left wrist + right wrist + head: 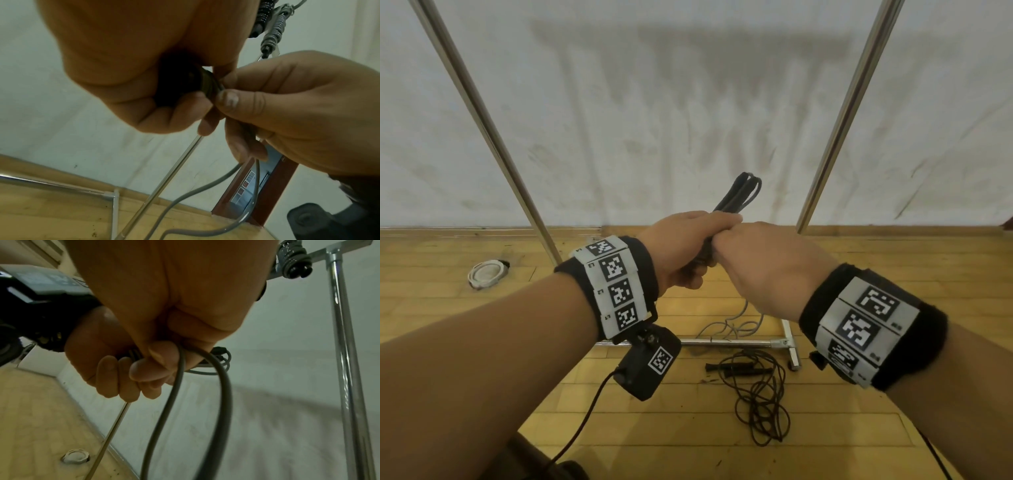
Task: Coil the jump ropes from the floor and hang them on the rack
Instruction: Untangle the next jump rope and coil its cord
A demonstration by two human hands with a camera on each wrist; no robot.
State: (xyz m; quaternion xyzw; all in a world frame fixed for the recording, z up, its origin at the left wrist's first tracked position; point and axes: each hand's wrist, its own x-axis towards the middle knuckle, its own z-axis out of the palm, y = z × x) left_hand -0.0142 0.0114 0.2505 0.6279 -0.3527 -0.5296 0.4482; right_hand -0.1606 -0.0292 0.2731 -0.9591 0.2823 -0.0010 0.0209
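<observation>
Polished chrome metal rack (493, 137) tubes gleam above a varnished wood-plank floor (688, 428), beside a matt grey rubbery rope (164, 410) and scuffed white wall (688, 102).

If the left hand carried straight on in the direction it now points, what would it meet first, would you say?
The left hand points forward and slightly right, past the coiled rope it holds. The way looks free up to the white wall between the rack poles, though depth is unclear.

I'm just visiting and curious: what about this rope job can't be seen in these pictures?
- Handles of the grey jump rope: hidden inside the left hand and right hand in every view.
- Rack top bar: cut off by the head view's upper edge.
- Hung ropes: a blurred corner glimpse; their number is unclear.
</observation>
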